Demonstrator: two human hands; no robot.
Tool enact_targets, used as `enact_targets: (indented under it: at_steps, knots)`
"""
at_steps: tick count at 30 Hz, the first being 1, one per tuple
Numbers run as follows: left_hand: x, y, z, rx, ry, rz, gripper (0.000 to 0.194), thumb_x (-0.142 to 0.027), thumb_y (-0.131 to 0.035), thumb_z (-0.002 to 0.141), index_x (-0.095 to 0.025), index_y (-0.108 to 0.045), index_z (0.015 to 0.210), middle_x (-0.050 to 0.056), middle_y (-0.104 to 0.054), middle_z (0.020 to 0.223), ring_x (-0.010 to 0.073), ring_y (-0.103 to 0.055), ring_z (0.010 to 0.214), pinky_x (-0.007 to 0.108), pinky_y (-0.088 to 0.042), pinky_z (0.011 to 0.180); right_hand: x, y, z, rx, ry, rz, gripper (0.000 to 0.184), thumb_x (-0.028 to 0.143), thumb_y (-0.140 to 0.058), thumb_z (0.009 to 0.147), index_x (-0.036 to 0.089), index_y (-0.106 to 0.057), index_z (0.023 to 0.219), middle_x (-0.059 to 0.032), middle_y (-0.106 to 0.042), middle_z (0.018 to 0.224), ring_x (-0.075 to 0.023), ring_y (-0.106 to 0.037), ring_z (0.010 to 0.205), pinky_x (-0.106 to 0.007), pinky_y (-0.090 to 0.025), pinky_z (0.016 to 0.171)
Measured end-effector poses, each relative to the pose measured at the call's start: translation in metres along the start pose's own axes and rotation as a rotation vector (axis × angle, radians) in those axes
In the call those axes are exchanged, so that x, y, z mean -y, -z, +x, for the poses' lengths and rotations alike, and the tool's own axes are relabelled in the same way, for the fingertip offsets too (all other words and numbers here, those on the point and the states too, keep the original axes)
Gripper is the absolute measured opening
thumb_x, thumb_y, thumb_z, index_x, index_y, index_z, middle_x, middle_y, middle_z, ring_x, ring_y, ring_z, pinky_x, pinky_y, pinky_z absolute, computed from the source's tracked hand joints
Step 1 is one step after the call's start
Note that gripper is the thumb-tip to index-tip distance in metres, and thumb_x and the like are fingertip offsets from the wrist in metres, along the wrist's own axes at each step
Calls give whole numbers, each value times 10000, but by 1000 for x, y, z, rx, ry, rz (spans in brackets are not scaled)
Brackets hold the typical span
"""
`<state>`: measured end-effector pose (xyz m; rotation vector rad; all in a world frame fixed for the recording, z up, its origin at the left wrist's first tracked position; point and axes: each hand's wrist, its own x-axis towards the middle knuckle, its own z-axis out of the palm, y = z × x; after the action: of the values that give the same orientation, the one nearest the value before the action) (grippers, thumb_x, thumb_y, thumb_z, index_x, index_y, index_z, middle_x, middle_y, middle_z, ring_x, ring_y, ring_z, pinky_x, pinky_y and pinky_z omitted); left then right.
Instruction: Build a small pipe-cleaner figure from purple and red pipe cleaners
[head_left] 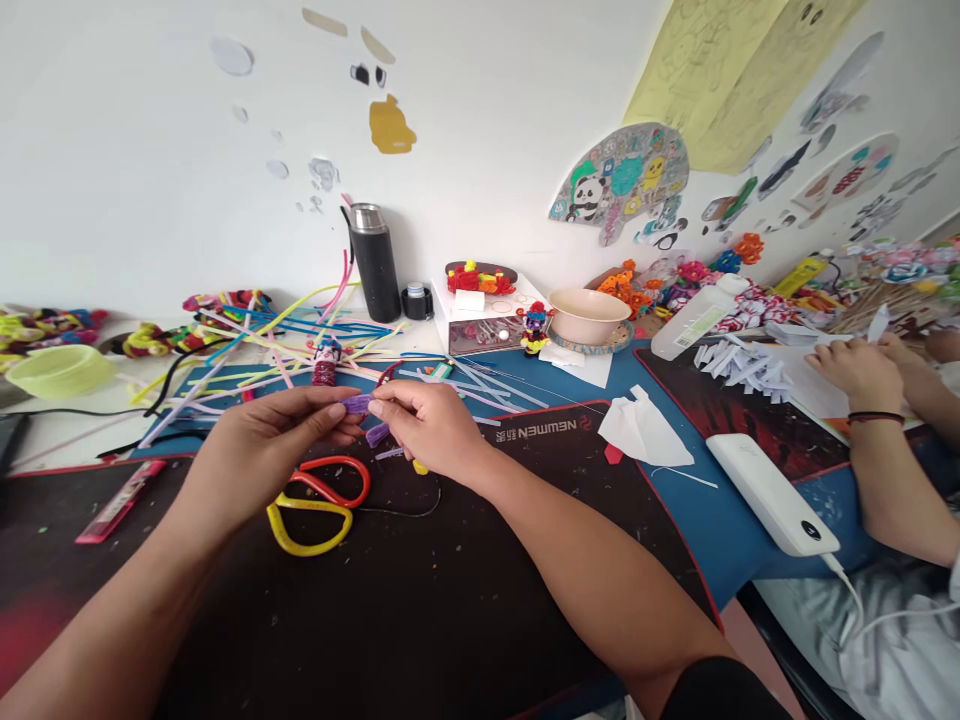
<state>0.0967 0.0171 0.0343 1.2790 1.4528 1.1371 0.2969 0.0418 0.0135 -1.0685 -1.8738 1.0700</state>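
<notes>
A small bundle of purple pipe cleaner (358, 404) is pinched between my two hands above the black mat. My left hand (277, 440) grips its left end with thumb and fingers closed. At its right end, the thumb and fingers of my right hand (431, 425) close on it. Another purple piece (377, 435) shows just below, partly hidden by my right hand. Scissors (311, 540) with red and yellow handles lie on the mat under my hands, their blades hidden. Behind my hands stands a dark red pipe-cleaner figure (325, 368).
Loose coloured pipe cleaners (247, 345) spread behind my hands. A black thermos (375, 265), a clear-fronted drawer box (484, 330) and a beige bowl (590, 315) stand along the wall. A white power bank (772, 495) lies to the right, near another person's hands (855, 370) and paper strips.
</notes>
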Motion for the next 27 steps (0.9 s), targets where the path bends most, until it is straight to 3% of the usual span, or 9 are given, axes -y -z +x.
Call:
enact_targets:
  at_steps: [6, 11, 16, 20, 27]
  knots:
    - [0, -2, -5, -56, -115, 216, 515, -657, -801, 681, -261, -871, 1004, 33, -879, 815, 293, -863, 793, 373, -718, 731, -7, 0, 5, -33, 88, -144, 182, 267, -651, 1072, 204, -799, 987, 10, -748, 820, -141, -661, 759, -254, -406, 696]
    - [1, -5, -4, -21, -50, 132, 503, -634, -837, 645, -243, -847, 962, 52, -877, 820, 296, -858, 766, 378, -717, 720, -11, -1, 7, -53, 99, -172, 165, 260, -658, 1069, 208, -795, 993, 1, -778, 863, -145, -675, 778, -262, -411, 705]
    - [5, -8, -5, -88, -56, 122, 447, -604, -829, 660, -240, -823, 920, 54, -869, 802, 261, -850, 746, 310, -681, 678, -13, -8, 3, -1, 12, 35, 173, 338, -619, 1086, 212, -713, 1013, 39, -679, 701, -113, -630, 568, -238, -443, 595]
    - [6, -13, -9, -135, -77, 50, 425, -579, -849, 661, -241, -822, 918, 56, -875, 822, 264, -852, 756, 334, -694, 712, -15, -13, 3, 15, -10, 241, 169, 385, -632, 1074, 217, -650, 1069, 69, -634, 667, -96, -602, 474, -231, -486, 545]
    - [8, -15, -9, -69, -79, -29, 467, -616, -921, 634, -241, -840, 900, 43, -869, 807, 266, -849, 736, 342, -705, 706, -12, -11, 4, 6, -25, 392, 143, 353, -649, 1038, 213, -630, 1018, 92, -598, 612, -85, -558, 433, -215, -457, 493]
